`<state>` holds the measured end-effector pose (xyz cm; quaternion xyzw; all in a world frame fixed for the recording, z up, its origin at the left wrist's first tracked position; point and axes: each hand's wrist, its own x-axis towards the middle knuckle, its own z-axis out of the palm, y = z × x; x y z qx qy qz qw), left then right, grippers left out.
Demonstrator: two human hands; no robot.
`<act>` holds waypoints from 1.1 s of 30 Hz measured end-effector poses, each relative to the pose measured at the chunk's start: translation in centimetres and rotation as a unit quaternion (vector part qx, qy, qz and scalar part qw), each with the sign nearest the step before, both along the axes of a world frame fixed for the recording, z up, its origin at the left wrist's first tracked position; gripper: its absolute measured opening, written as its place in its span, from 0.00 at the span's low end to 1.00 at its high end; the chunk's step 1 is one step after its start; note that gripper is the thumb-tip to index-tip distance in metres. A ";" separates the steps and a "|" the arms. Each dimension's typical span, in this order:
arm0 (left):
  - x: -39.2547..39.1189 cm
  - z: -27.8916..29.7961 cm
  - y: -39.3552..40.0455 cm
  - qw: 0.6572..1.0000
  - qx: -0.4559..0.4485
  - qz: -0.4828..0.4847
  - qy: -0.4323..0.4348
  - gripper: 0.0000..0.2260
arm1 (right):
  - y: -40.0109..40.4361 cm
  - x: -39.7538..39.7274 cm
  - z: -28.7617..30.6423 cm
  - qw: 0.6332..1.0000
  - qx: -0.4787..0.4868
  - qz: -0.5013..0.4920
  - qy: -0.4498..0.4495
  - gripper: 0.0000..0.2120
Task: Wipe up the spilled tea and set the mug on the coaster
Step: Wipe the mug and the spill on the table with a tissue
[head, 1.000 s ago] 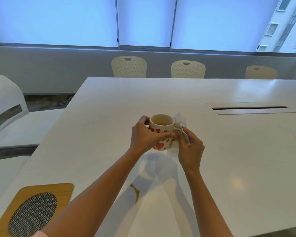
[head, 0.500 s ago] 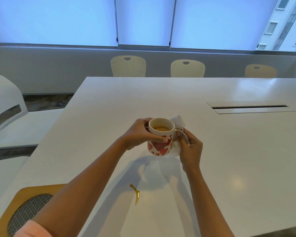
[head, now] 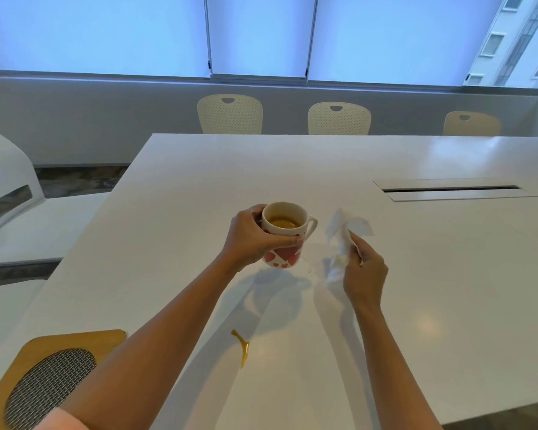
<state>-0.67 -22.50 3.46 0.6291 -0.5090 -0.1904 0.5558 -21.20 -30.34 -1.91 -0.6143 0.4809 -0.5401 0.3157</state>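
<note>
Both forearms are seen bare. A pale pink sleeve edge (head: 64, 422) is worn on the left arm. No rings or watch are visible on the left hand (head: 249, 240) or right hand (head: 365, 274).

On the table (head: 416, 274), the mug (head: 284, 234) sits behind the spilled tea (head: 242, 349), with the coaster (head: 53, 373) at the near left.

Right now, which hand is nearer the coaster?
Left. The left hand grips the mug, up and right of the coaster. The right hand, holding the tissue, is farther right.
</note>
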 end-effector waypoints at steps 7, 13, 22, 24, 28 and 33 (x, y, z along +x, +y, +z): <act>-0.1 -0.1 0.0 0.996 -0.030 0.085 -0.017 0.33 | 1.2 1.2 -1.9 0.945 0.041 0.152 0.286 0.27; 0.4 -0.5 -0.2 0.991 -0.038 0.129 -0.007 0.32 | 1.4 4.1 -3.3 0.899 0.107 0.162 0.393 0.29; 1.6 -0.1 0.2 0.986 -0.043 0.163 -0.010 0.33 | -1.4 8.2 -2.6 0.870 0.186 0.244 0.385 0.28; 1.8 0.0 0.4 0.985 -0.043 0.166 -0.013 0.33 | -1.2 9.2 -2.4 0.863 0.182 0.269 0.387 0.26; 1.7 0.0 0.6 0.984 -0.043 0.171 -0.013 0.34 | -0.5 9.7 -2.2 0.855 0.163 0.288 0.399 0.26; 1.0 -0.1 0.8 0.984 -0.040 0.174 -0.007 0.35 | 1.1 8.7 -1.9 0.839 0.154 0.356 0.381 0.23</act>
